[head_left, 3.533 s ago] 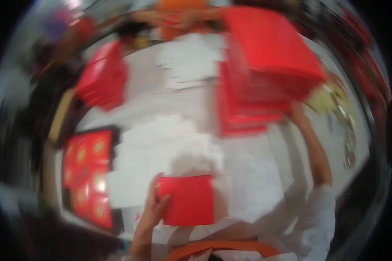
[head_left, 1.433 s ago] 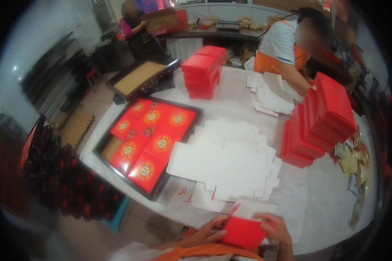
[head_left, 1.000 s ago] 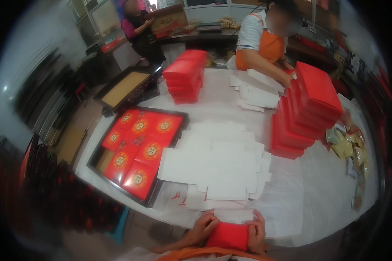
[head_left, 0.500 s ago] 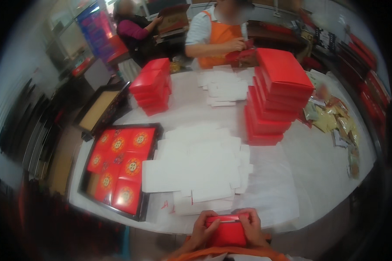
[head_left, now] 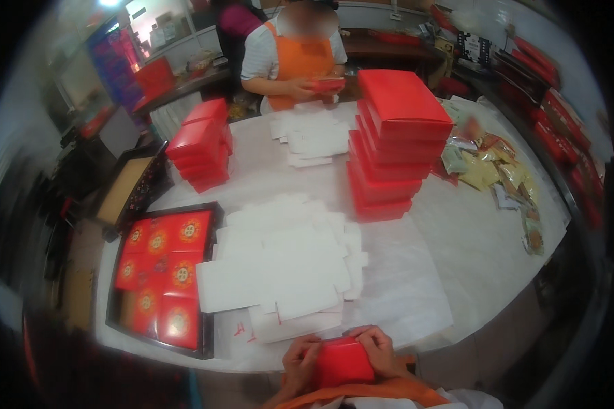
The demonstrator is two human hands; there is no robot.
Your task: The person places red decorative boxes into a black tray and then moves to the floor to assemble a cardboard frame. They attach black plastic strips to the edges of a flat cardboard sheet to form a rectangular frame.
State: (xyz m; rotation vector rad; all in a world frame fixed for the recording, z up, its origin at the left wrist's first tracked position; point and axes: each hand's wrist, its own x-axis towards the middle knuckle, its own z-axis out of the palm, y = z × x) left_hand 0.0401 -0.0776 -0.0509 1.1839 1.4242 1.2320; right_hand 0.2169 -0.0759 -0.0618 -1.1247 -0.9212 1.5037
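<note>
The left hand (head_left: pixel 301 362) and right hand (head_left: pixel 381 352) grasp a small red box (head_left: pixel 344 367) by opposite sides, apparently at the closing step; its upper edge calls for even finger pressure. Its contents are hidden. Ahead and left of the hands, a dark tray (head_left: pixel 207 334) holds patterned red boxes (head_left: pixel 183 274), brown base showing near-left.

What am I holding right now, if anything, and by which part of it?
A red box: the left grip at its upper left side, the right grip at its upper right.
</note>
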